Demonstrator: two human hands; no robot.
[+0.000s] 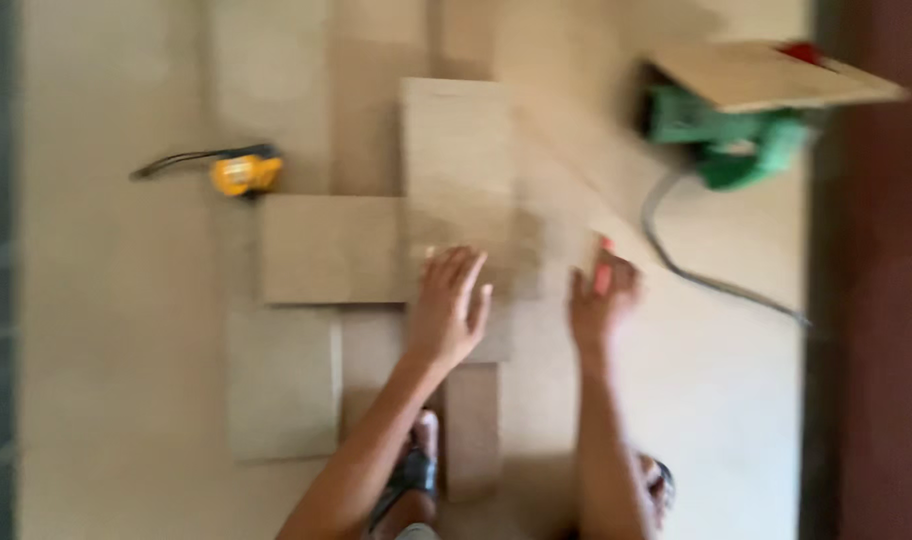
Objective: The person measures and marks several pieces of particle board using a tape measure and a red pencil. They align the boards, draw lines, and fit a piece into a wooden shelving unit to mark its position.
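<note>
The picture was blurred by motion, so fine detail was lost. A yellow tape measure (244,173) with a dark strap lay far left on the pale sheet floor (106,350). At far right a green power saw (731,135) sat half under a thin, tilted plywood offcut (766,75), and its grey cord (706,275) curled toward the near right. A dark reddish wall strip (886,300) ran down the right edge. Nothing stood between the hands and the boards.

Flat, matte, tan rectangular boards lay overlapping on the floor: an upright board (456,160) in the middle, a wide board (331,250) crossing to its left, a squarer piece (284,385) nearer left, and a narrow strip (473,430) nearest.

The left hand (448,305) lay palm down, fingers spread, on the lower end of the upright board. The right hand (603,295) rested just right of it, at the edge of the stack; its fingers looked loosely curled, though whether they pinched anything could not be told. Sandalled feet (416,470) showed at the near edge.
</note>
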